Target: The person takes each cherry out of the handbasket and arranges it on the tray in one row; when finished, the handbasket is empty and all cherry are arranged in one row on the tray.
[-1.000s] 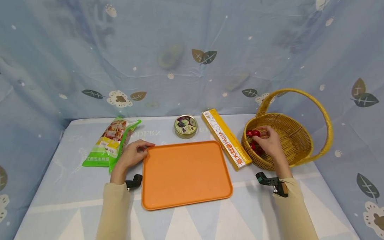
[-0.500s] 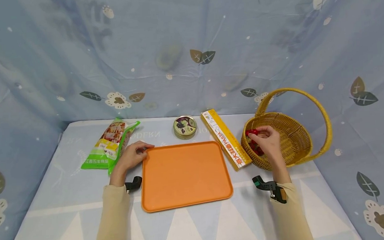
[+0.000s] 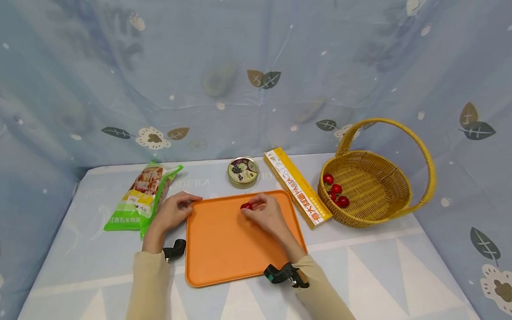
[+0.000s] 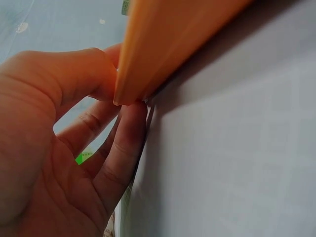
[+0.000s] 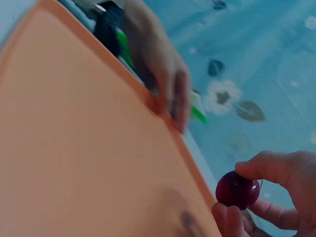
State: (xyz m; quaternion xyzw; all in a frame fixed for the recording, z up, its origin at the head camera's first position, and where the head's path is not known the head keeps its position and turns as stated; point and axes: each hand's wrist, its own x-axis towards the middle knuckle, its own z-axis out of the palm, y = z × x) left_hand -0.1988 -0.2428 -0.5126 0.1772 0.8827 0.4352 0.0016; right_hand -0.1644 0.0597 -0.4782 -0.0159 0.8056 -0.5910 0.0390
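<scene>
Nearest the person, two pale sleeves reach out over the tabletop (image 3: 370, 269), each with a small black camera clip at the wrist. Between them lies the orange tray (image 3: 225, 255), long side running left to right. The left hand (image 3: 173, 213) grips the tray's far left corner, thumb on top of the rim and fingers curled under it (the left wrist view shows the rim pinched between them). The right hand (image 3: 266, 215) hangs over the far middle of the tray and pinches a red cherry (image 3: 246, 206) between thumb and fingertips (image 5: 232, 219), just above the tray floor; whether the cherry already touches the tray cannot be told. To set it down well, I judge the hand should lower until the fruit rests on the flat floor, away from the raised rim, and loosen the pinch gently so the round fruit does not roll, while the left hand holds the tray level and steady. Left of the tray lies a green snack bag (image 3: 140, 197), close to the left hand. Just beyond the tray's far edge sits a round tin (image 3: 243, 171), and a yellow pasta box (image 3: 297, 187) lies slantwise by the tray's far right corner. Farther right stands a wicker basket (image 3: 380, 198) with three more cherries (image 3: 336, 189) inside it against its left wall.
</scene>
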